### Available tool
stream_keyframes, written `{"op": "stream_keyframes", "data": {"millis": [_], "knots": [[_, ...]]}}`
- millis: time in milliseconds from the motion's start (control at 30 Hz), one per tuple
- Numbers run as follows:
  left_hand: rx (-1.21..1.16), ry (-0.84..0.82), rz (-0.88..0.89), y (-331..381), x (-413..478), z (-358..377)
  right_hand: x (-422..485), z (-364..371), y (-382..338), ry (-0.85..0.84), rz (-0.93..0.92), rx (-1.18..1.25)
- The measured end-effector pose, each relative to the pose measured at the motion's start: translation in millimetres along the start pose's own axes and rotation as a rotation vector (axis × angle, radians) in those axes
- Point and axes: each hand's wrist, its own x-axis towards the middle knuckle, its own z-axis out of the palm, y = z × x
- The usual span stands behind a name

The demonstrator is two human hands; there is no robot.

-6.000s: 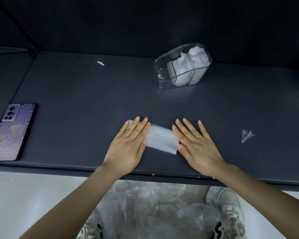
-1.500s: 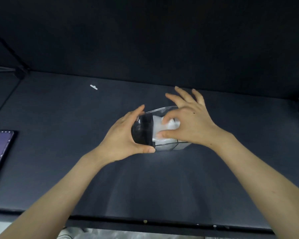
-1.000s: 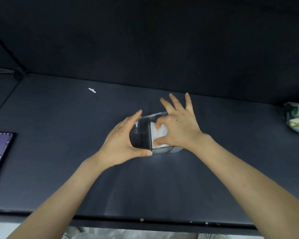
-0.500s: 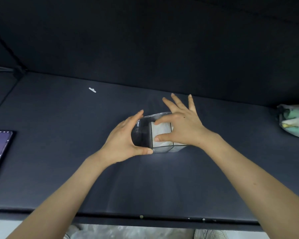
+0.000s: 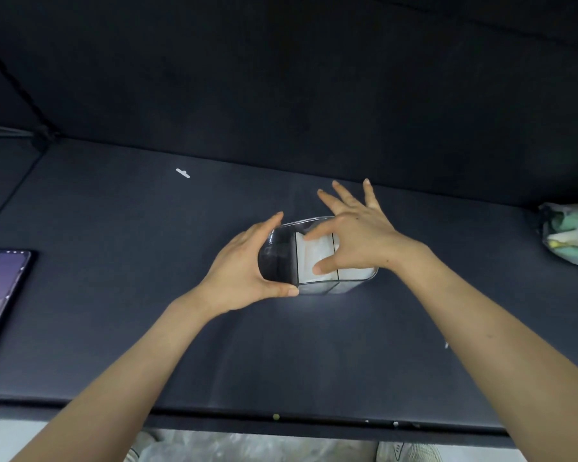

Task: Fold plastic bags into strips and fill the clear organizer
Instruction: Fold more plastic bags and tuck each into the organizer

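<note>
The clear organizer [image 5: 278, 261] stands at the middle of the dark table [image 5: 114, 261]. My left hand [image 5: 244, 271] grips its left end, thumb on the near wall and fingers over the far rim. The left compartment looks empty. A white folded plastic bag [image 5: 316, 253] sits in the middle compartment. My right hand [image 5: 361, 238] hovers over the organizer with its fingers spread; the index fingertip and thumb tip touch that bag. More white plastic shows in the right compartment, mostly hidden by my right hand.
A phone [image 5: 0, 295] lies at the table's left edge. A crumpled greenish-white bag [image 5: 571, 235] sits at the far right. A small white scrap [image 5: 183, 173] lies near the back wall. Loose plastic [image 5: 231, 448] and a shoe [image 5: 411, 451] show below the front edge.
Six seconds ago both hands pressed a folded bag flat on the table. Since then the left hand took the organizer and the right hand pushed the bag in; its fingers have now straightened.
</note>
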Motion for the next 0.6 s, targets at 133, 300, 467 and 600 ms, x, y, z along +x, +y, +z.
{"op": "stream_keyframes", "data": {"millis": [133,300,467,600], "knots": [[-0.008,-0.002,-0.001,-1,2,1,1,2,-5,0.035,-0.014,0.002],[-0.055,0.010,-0.011,-2,4,3,5,8,-11,0.090,-0.004,-0.043],[-0.053,0.006,-0.004,0,19,0,-21,-2,8,0.292,0.070,0.163],[-0.050,0.006,0.014,5,45,-3,-64,2,25,0.496,0.149,0.307]]}}
